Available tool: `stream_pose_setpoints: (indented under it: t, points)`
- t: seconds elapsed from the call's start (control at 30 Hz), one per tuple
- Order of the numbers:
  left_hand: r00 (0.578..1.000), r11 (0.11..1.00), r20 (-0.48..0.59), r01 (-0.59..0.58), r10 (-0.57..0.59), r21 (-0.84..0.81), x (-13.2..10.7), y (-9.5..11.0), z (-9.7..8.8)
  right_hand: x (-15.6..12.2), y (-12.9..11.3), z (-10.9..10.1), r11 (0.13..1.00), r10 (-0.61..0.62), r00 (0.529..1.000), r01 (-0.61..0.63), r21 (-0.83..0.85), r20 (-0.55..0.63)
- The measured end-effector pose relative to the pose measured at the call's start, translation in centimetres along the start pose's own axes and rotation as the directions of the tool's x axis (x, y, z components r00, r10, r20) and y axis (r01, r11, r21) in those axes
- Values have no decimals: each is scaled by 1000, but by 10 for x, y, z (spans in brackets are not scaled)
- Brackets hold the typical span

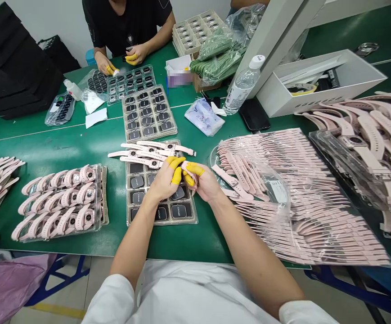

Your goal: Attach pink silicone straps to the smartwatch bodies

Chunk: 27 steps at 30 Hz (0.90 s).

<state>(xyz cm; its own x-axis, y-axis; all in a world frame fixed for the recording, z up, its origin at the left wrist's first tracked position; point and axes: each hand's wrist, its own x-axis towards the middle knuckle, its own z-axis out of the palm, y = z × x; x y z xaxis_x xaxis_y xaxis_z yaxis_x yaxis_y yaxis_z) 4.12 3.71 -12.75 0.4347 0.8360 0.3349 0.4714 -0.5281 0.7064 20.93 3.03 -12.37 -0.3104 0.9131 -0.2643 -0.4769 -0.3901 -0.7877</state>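
Yellow finger covers sit on the fingertips of both hands, which meet above a clear tray [195, 216] of dark square watch faces. My left hand [164, 179] is closed, thumb and fingers pinched round something small and dark that the fingers mostly hide. Closed as well, my right hand [206, 181] grips a pink watch strap [186, 166], of which only a bit shows between the fingers. Just beyond the hands, several pink-strapped watches [151, 150] lie stretched across the tray's far end. To the right, loose pink straps [239, 173] rest on a large plastic-wrapped spread of straps [303, 180].
Trays of looped pink watches [101, 198] stand at left. Ahead are another watch-face tray [173, 128], a tissue pack [204, 117], a water bottle [244, 85], a phone [254, 114] and a white box [293, 105]. A co-worker's hands [137, 54] work across the table.
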Motion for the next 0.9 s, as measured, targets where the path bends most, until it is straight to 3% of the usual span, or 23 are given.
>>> stream_pose_setpoints:
  t: [0.3,0.53,0.77,0.9]
  points:
    - [998,983,60,-32,22,181,0,-3,2,0,-3,1,995,72,995,-77,-69,-74]
    - [997,993,75,-30,22,113,-1,2,-3,-1,-7,-2,988,105,993,-110,-106,-55]
    - [995,985,89,22,-37,169,0,1,-1,-1,-7,-2,981,161,986,-165,-106,-46]
    - [994,985,85,51,-65,165,1,1,-1,-2,-7,1,993,96,989,-103,-58,-109]
